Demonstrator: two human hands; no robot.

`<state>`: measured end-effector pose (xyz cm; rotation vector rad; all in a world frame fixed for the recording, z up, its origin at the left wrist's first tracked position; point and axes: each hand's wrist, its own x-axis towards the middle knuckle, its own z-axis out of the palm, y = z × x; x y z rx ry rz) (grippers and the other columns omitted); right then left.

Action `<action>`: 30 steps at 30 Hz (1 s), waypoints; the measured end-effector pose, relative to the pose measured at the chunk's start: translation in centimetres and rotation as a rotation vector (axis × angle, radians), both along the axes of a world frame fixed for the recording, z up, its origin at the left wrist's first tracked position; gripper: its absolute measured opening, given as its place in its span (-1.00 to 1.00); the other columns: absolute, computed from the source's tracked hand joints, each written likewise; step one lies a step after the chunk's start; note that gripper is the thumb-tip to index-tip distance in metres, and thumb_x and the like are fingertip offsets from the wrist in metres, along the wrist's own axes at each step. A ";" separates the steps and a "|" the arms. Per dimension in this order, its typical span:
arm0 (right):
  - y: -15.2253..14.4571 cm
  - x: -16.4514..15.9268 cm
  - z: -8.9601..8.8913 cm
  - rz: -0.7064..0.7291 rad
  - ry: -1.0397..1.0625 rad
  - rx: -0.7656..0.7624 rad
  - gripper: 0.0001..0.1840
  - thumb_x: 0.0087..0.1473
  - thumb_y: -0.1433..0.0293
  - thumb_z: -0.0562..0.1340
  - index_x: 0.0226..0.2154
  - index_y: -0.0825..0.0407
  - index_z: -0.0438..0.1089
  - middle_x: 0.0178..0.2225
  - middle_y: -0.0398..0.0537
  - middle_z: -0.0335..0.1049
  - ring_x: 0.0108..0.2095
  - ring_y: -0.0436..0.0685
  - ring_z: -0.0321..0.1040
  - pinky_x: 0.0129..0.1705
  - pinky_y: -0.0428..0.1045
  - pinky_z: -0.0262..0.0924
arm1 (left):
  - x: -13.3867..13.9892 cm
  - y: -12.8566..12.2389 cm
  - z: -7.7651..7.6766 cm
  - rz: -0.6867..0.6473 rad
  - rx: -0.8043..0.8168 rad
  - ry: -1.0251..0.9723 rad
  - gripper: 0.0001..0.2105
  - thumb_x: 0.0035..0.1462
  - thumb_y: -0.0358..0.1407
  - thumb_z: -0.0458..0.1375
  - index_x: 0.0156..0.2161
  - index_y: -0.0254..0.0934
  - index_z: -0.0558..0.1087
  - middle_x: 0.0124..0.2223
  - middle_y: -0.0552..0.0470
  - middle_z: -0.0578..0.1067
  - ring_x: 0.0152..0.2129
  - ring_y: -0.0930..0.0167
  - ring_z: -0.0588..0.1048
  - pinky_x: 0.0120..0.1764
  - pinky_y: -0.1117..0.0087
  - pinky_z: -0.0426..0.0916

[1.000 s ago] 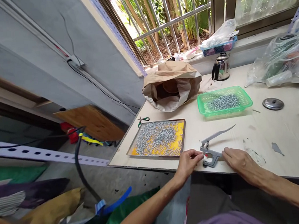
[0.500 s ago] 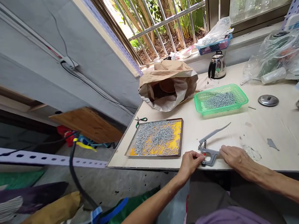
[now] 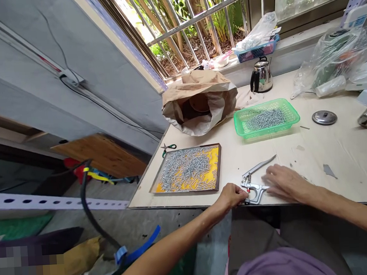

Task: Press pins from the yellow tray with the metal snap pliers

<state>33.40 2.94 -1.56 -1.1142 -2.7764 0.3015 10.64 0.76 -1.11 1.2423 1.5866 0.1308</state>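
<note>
A grey metal hand-press plier (image 3: 258,194) lies near the table's front edge, its long lever (image 3: 261,165) raised above a coil spring, with a red spot at the jaw. Thumb and fingers of my left hand (image 3: 232,196) are pinched together at the jaw end; what they hold is too small to make out. My right hand (image 3: 287,184) hovers over the plier's rear handle, blurred, its fingers stretched out and loose from the grip. Left of them, a shallow tray (image 3: 220,168) with a yellow bottom holds many small silvery metal pins (image 3: 188,168).
Further back stands a green plastic basket (image 3: 240,127) with more metal pins. Around it are a crumpled paper bag (image 3: 199,89), a steel kettle (image 3: 262,76) and a round metal lid (image 3: 324,117). Green-handled scissors (image 3: 168,147) lie at the left edge, plastic bags (image 3: 331,66) at the right.
My right hand has let go of the plier's handle and lifted slightly. My left hand stays pinched at the jaw. The lever remains raised, and the whole view has shifted slightly.
</note>
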 end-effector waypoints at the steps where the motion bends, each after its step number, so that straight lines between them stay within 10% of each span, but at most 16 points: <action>1: 0.7 0.3 0.0 -0.007 0.009 0.032 -0.61 0.06 0.17 0.21 -0.09 0.00 0.33 -0.04 0.14 0.32 -0.06 0.26 0.26 -0.14 0.10 0.18 | 0.0 0.0 0.0 -0.003 -0.006 0.009 -0.77 -0.16 -0.23 0.13 -0.69 -0.31 0.32 -0.74 0.20 0.21 -0.74 0.57 0.14 -0.62 0.49 -0.02; 6: 2.9 0.6 0.2 -0.021 -0.109 -0.003 0.00 -0.28 -0.05 0.36 0.14 0.12 0.18 0.12 0.33 0.20 0.14 0.49 0.08 0.06 0.33 0.02 | 0.1 0.0 0.1 0.009 -0.011 0.029 -0.78 -0.16 -0.22 0.14 -0.67 -0.30 0.31 -0.74 0.20 0.22 -0.75 0.56 0.14 -0.62 0.48 0.01; 18: 1.3 0.4 1.2 -0.039 -0.046 -0.046 -0.21 -0.11 0.21 0.34 0.17 0.02 0.14 -0.13 0.12 0.44 -0.10 0.32 0.31 0.04 0.32 -0.02 | 0.2 -0.2 0.2 -0.028 -0.025 0.086 -0.73 -0.05 -0.19 0.16 -0.63 -0.33 0.34 -0.71 0.19 0.25 -0.75 0.54 0.21 -0.59 0.48 0.09; 25: 0.4 0.3 0.5 -0.057 -0.018 -0.050 -0.26 -0.05 0.34 0.33 0.17 0.04 0.11 -0.17 0.08 0.44 -0.12 0.25 0.32 0.06 0.27 -0.01 | 2.6 -1.0 -0.1 -0.413 0.818 0.315 -0.81 0.11 -0.28 0.17 -0.16 -0.28 0.40 -0.14 -0.08 0.45 -0.17 0.27 0.40 -0.15 0.25 0.34; 30: 0.3 0.9 0.2 -0.116 -0.021 -0.098 -0.15 -0.11 0.33 0.36 0.20 0.11 0.04 -0.05 0.16 0.37 -0.04 0.29 0.27 0.04 0.24 0.06 | 5.1 2.0 -1.0 -0.786 0.908 0.202 -0.38 0.01 -0.14 0.27 0.12 -0.29 0.16 0.07 -0.18 0.35 -0.03 0.18 0.32 -0.02 0.14 0.29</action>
